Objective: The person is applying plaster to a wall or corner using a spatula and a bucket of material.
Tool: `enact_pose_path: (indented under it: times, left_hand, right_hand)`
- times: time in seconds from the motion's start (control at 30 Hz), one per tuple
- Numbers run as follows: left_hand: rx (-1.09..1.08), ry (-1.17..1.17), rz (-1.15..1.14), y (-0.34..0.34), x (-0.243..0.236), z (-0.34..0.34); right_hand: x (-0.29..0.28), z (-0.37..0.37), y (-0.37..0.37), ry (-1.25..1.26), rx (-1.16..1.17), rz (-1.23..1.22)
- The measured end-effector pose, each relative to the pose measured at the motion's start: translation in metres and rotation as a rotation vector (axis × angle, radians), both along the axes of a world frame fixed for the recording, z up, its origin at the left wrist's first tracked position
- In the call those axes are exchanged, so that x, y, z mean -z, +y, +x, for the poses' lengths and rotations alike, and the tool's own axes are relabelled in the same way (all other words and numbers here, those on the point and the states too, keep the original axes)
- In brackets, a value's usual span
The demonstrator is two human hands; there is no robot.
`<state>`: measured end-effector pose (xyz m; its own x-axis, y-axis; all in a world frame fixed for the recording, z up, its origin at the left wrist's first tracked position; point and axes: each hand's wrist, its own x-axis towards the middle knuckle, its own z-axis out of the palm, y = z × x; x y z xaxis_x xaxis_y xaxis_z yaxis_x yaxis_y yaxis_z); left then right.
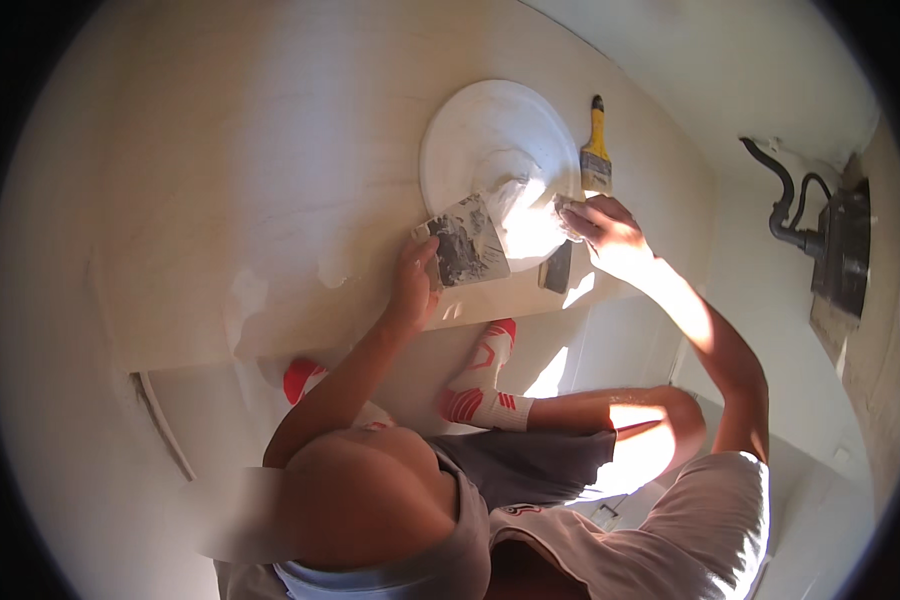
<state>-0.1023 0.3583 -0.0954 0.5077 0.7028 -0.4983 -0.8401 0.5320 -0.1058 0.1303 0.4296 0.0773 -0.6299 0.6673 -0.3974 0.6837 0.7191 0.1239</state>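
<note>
My left hand is closed on the edge of a flat rectangular spreader, its grey face smeared with white paste. The spreader's upper corner overlaps the near left part of a round white disc, which bears a mound of white paste. At the disc's right edge my right hand pinches a small paste-smeared piece; glare and fingers hide its kind. Just beyond that hand lies a flat paintbrush with a yellow handle. A dark flat object, partly hidden, rests below the right hand.
The disc and brush lie on a wide beige surface with pale patches. Its near edge runs above my socked feet and bent leg. Far right, a dark box with a black hose is fixed to the wall. Sunlight glares across the disc.
</note>
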Motion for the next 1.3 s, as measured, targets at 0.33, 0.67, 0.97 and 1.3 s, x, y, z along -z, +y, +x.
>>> enact_pose_path:
  times: [0.33,0.67,0.97,1.3]
  left_hand:
    - [0.01,0.126,-0.095,0.019,-0.03,-0.187]
    - [-0.174,0.562,0.338,0.058,-0.115,-0.221]
    - [-0.606,1.039,0.371,0.026,-0.072,-0.186]
    - [-0.692,1.269,0.536,0.089,-0.058,-0.175]
  right_hand:
    - [0.027,-0.238,-0.012,0.298,-0.186,0.022]
    - [-0.098,-0.296,0.052,0.492,-0.394,-0.096]
    - [-0.052,-0.149,0.114,0.51,-0.317,0.394]
    - [0.071,-0.162,0.297,0.627,-0.295,0.6]
